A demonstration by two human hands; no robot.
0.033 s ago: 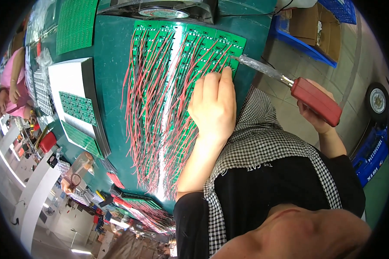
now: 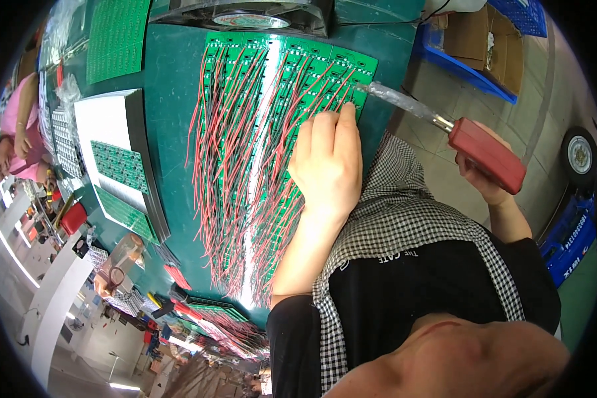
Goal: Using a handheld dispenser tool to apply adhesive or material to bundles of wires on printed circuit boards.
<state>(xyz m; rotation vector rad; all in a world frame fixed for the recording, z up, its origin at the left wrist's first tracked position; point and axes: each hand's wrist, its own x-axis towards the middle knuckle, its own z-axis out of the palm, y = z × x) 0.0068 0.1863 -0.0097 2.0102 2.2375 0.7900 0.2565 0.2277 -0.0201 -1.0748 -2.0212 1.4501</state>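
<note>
My left hand [image 2: 328,159] rests on the right part of a panel of green circuit boards [image 2: 361,61], its fingers bent and closed at a thin wire; the fingertips are partly hidden. Many red and black wires [image 2: 229,146] run from the boards toward me in loose bunches. In my right hand [image 2: 477,176] is a soldering iron [image 2: 487,154] with a thick red handle and a clear wrapped sleeve along its shaft. The iron points left, and its tip is at the board's right edge, just beyond my left fingertips.
A black-framed fan [image 2: 252,20] stands behind the boards. To the left lie a white block with boards on it [image 2: 106,123] and a green panel [image 2: 117,40]. A blue crate [image 2: 471,76] with cardboard is at right. Another person [image 2: 23,126] sits far left.
The soldering iron has shifted very slightly to the right with my right hand. My left hand and the boards look the same.
</note>
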